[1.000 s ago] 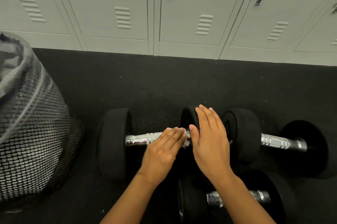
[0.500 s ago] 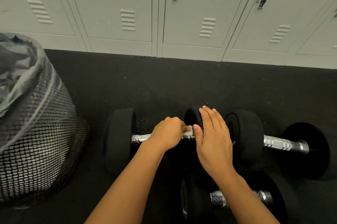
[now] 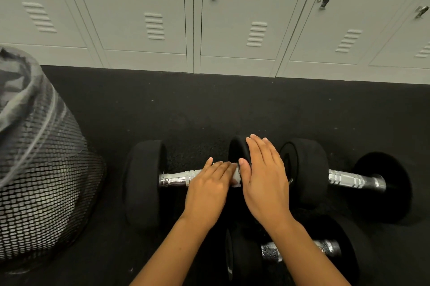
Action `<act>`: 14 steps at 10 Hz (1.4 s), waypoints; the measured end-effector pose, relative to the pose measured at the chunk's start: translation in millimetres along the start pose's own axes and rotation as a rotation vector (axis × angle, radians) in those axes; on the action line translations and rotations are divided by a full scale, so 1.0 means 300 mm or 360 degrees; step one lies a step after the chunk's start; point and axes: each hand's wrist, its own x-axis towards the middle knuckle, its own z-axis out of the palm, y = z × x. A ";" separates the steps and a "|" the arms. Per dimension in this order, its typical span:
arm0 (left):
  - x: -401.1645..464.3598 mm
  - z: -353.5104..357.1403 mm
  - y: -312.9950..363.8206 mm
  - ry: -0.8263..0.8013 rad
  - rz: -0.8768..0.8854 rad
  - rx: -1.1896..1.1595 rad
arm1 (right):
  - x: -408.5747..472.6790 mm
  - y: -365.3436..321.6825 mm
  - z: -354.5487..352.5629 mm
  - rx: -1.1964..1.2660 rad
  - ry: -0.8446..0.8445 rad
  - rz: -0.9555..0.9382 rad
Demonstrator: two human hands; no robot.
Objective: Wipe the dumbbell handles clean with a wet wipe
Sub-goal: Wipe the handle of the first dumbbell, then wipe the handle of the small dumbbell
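Head view. Left hand (image 3: 207, 192) lies palm down over the chrome handle (image 3: 176, 178) of the left dumbbell (image 3: 144, 183), fingers extended and close together, pressing a white wipe (image 3: 236, 177) onto the bar; only a small corner of the wipe shows just past the fingertips, the rest is covered by the hand. Whether the thumb curls under the bar cannot be determined. Right hand (image 3: 265, 183) rests flat, fingers straight and together, on the dumbbell's right head (image 3: 237, 148), which is largely concealed beneath it; its thumb touches the exposed wipe corner. It holds nothing. The bare stretch of handle runs from the left fingers' knuckles to the left head. Just beyond the right hand's little finger stands a second dumbbell (image 3: 344, 178), handle exposed, its far head dark and hard to separate from the floor (image 3: 209, 111). Below the right wrist a third dumbbell (image 3: 302, 253) is partly covered by the forearm; its textured handle shows in two patches only. Well left of the left hand, a mesh bin (image 3: 41, 183) with a grey liner is cut off by the frame edge. Grey lockers (image 3: 209, 18) line the far side, tops out of frame.
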 end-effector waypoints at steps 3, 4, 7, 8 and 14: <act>0.081 -0.083 0.035 -0.0335 -0.0374 -0.0022 | 0.001 0.002 0.004 0.0007 -0.0009 0.0010; 0.121 -0.096 0.019 -0.0453 -0.0435 -0.0003 | -0.002 0.000 0.000 0.0005 -0.0021 0.0012; 0.091 -0.087 0.013 -0.0393 -0.0286 -0.0093 | -0.001 -0.001 0.002 -0.0005 0.0000 0.0016; 0.137 -0.085 0.004 -0.0514 -0.0400 -0.0023 | -0.003 -0.006 -0.005 -0.0001 -0.0012 0.0018; -0.154 -0.263 0.193 -0.0048 -0.0118 -0.0327 | -0.241 -0.017 -0.272 0.0998 -0.0402 0.0472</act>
